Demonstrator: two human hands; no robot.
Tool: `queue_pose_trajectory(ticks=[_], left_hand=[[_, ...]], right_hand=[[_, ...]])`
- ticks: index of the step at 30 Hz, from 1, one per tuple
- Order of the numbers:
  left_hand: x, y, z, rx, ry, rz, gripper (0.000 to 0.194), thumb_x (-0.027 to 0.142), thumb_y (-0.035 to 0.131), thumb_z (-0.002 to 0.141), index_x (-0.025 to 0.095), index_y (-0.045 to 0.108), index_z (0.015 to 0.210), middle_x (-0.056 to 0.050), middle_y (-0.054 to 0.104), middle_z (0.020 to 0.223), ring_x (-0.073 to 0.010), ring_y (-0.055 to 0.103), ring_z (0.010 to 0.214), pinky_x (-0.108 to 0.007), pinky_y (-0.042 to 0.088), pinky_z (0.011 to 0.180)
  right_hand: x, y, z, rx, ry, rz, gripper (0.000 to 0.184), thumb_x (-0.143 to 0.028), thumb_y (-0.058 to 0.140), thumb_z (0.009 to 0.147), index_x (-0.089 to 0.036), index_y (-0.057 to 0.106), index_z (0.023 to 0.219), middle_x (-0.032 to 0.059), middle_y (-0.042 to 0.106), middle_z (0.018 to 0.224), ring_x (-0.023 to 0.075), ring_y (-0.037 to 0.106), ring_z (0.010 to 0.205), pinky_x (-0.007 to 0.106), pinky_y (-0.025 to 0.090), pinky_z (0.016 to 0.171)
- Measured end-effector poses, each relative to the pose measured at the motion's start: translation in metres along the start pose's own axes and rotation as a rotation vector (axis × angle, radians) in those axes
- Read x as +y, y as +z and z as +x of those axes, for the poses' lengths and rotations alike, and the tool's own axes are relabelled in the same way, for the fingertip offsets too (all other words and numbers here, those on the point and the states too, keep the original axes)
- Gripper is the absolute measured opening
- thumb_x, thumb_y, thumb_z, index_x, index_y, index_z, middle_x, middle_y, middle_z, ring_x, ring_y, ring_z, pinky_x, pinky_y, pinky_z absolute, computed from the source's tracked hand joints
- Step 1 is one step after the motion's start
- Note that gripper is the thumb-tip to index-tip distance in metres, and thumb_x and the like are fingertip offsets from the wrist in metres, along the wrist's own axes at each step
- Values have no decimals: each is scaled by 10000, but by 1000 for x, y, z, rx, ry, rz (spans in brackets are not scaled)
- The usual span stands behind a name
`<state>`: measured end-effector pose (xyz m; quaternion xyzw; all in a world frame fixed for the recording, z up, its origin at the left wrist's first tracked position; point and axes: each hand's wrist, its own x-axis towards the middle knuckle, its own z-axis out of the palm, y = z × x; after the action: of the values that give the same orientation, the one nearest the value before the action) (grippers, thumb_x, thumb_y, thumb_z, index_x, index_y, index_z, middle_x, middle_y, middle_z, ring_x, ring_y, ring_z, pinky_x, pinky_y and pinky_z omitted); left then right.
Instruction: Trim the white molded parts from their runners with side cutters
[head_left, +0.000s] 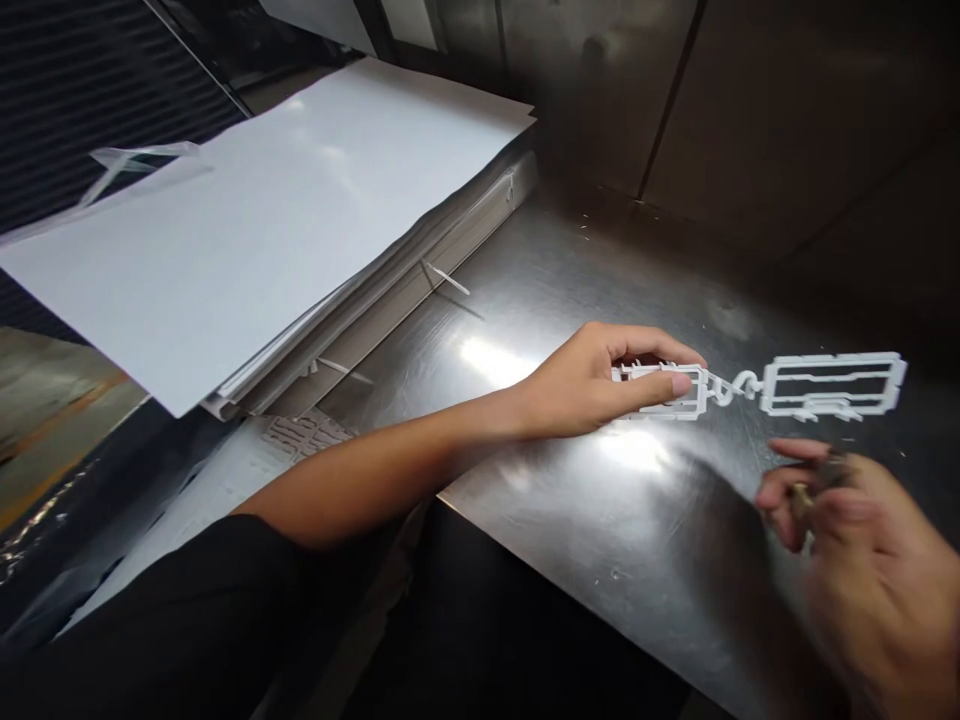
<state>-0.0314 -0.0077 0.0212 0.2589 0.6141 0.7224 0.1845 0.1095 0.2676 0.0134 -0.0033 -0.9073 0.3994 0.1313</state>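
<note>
My left hand (pixel 577 385) is closed on one end of a white moulded plastic frame piece (pixel 694 405), with the thumb on top. A curly white link (pixel 731 388) joins this end to a second rectangular frame (pixel 832 385), which extends to the right over the metal table. Below that second frame is my right hand (pixel 862 540), smeared by motion and apart from the plastic. Its fingers are curled round a small dark and brass-coloured object (pixel 806 490), too blurred to name.
A stack of large white sheets (pixel 322 190) lies at the left on the shiny metal table (pixel 540 260). Thin white strips (pixel 450 278) stick out from its side. A clear plastic strap (pixel 142 158) rests at the far edge. Dark metal panels (pixel 795 120) stand behind the table.
</note>
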Motion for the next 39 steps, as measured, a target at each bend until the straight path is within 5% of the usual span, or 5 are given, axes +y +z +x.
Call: queue_pose_trajectory(ticks=[5, 22, 39], left_hand=[[-1, 8, -5, -44, 43, 16, 263, 381, 892, 1035, 178, 863, 1200, -66, 829, 1254, -208, 781, 1185, -291, 607, 1059], [-3, 16, -14, -94, 95, 56, 210, 350, 813, 1106, 182, 829, 1231, -42, 823, 1258, -187, 783, 1185, -269, 616, 1055], [-7, 19, -17, -92, 94, 92, 203, 355, 817, 1102, 211, 840, 1243, -37, 817, 1269, -197, 783, 1180, -274, 620, 1052]], right_hand=[[-16, 15, -8, -181, -119, -119, 345, -497, 485, 1274, -296, 760, 1329, -11, 736, 962, 168, 707, 748, 259, 561, 694], [-17, 18, -8, -234, -46, -10, 325, -477, 502, 1277, -295, 762, 1206, -3, 780, 1136, 179, 766, 915, 275, 587, 767], [-23, 21, -3, -213, -130, -58, 386, -410, 498, 1281, -237, 661, 976, -9, 716, 935, 167, 725, 809, 282, 499, 636]])
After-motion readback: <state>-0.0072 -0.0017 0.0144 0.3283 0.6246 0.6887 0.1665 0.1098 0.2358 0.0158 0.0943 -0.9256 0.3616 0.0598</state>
